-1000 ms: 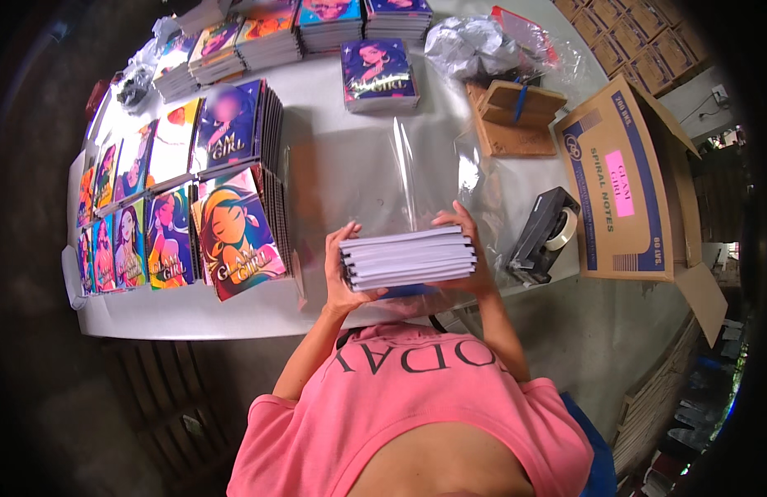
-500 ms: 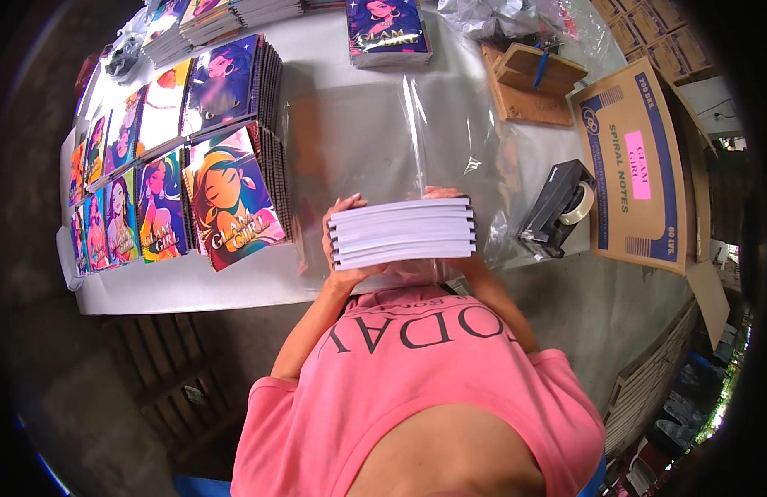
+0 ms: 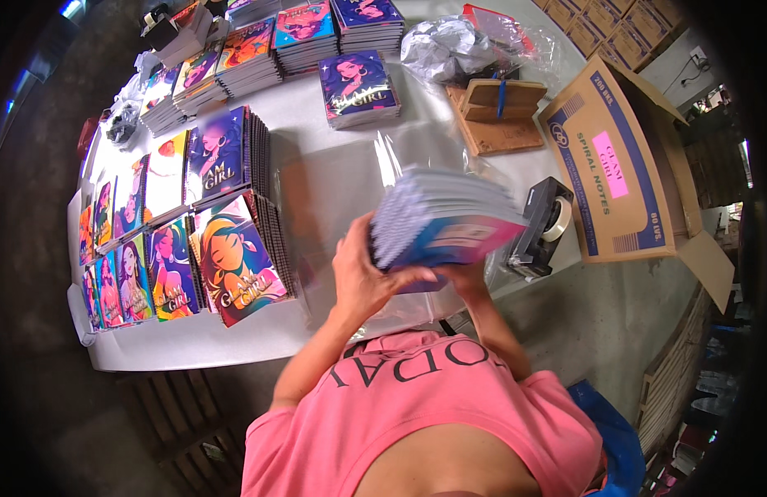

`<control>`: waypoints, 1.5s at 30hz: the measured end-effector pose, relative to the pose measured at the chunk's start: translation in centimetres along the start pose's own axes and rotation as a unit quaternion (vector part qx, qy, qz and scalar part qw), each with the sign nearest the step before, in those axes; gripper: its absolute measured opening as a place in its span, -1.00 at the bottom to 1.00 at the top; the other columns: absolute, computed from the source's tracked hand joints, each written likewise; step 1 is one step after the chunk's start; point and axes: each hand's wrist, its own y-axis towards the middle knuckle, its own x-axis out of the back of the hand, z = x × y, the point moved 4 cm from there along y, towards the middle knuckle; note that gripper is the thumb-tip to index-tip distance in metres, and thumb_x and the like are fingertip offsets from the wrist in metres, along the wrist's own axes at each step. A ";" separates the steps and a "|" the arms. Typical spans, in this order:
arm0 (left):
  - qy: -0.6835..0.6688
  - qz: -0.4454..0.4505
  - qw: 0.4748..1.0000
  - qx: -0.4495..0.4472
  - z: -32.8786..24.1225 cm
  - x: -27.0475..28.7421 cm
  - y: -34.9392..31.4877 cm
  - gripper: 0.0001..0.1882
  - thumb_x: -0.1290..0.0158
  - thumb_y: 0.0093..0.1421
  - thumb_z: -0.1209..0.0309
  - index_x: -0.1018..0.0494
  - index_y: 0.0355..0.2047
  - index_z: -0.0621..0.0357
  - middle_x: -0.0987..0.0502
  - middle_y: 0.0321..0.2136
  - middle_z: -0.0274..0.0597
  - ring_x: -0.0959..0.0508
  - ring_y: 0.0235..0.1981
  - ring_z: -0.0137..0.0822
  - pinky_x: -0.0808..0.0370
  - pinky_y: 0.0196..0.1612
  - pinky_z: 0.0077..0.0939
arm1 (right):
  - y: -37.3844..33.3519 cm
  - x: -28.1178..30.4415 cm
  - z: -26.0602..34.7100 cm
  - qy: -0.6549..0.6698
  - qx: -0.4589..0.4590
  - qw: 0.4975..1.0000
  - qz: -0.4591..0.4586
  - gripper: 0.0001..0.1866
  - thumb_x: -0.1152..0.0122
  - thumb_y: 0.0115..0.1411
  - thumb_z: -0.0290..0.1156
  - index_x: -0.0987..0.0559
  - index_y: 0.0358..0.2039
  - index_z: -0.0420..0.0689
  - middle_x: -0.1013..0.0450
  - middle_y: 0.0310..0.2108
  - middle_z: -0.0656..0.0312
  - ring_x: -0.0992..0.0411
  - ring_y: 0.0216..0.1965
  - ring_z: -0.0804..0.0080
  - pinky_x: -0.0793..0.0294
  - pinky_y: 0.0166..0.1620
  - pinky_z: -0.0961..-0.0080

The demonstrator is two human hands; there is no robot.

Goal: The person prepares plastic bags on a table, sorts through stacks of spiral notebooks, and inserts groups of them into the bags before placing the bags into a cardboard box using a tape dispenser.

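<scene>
A stack of several spiral notebooks (image 3: 449, 219) is held tilted above the table's near edge, its spiral side to the left and a blue-and-pink cover facing me. My left hand (image 3: 363, 265) grips its left end, thumb laid along the lower edge. On the lower right, my right hand (image 3: 466, 277) holds the same stack, most of its fingers hidden behind it. Beneath lies a clear plastic sheet or bag (image 3: 317, 190) on the white table. Rows of spiral notebooks with colourful illustrated covers (image 3: 234, 257) stand to the left.
A black tape dispenser (image 3: 542, 228) sits right of the stack, beside an open cardboard carton (image 3: 611, 170). Farther back are a wooden jig (image 3: 499, 116), crumpled plastic (image 3: 449, 50) and a purple-covered notebook pile (image 3: 358, 91). More notebook piles (image 3: 305, 37) line the far side.
The notebook stack has gone from level, page edges showing, to turned and tilted with a cover showing. Both hands still hold it. The view has shifted, revealing more of the table's far side.
</scene>
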 end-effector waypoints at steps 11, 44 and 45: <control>0.192 0.234 0.948 -0.098 -0.3 -24.0 4.1 -0.05 -0.09 -0.03 -0.17 0.01 0.28 -0.04 0.23 0.30 0.17 0.19 0.32 0.06 0.14 0.28 0.03 | -12.7 14.5 9.7 0.417 0.203 0.881 -0.092 -0.30 0.22 0.21 0.05 -0.17 0.21 -0.20 -0.11 0.23 0.01 -0.10 0.22 -0.01 -0.02 0.25 -0.04; 0.362 0.065 0.929 0.046 16.6 -5.2 -1.1 -0.18 0.21 0.08 -0.31 0.02 0.29 -0.30 0.28 0.34 -0.11 0.24 0.33 0.11 0.16 0.25 0.17 | -11.6 13.8 8.8 0.298 0.045 0.945 -0.126 -0.20 -0.13 0.02 0.02 -0.20 0.19 -0.20 -0.22 0.14 0.02 -0.24 0.13 0.07 -0.27 0.15 0.05; 0.337 0.037 0.940 0.041 16.6 -4.7 -1.4 -0.18 0.15 0.10 -0.26 0.03 0.30 -0.23 0.29 0.33 0.02 0.27 0.32 0.18 0.08 0.23 0.17 | -11.0 13.7 8.5 0.293 0.021 0.948 -0.126 -0.19 -0.13 0.02 0.02 -0.20 0.19 -0.20 -0.22 0.14 0.02 -0.24 0.13 0.07 -0.27 0.15 0.05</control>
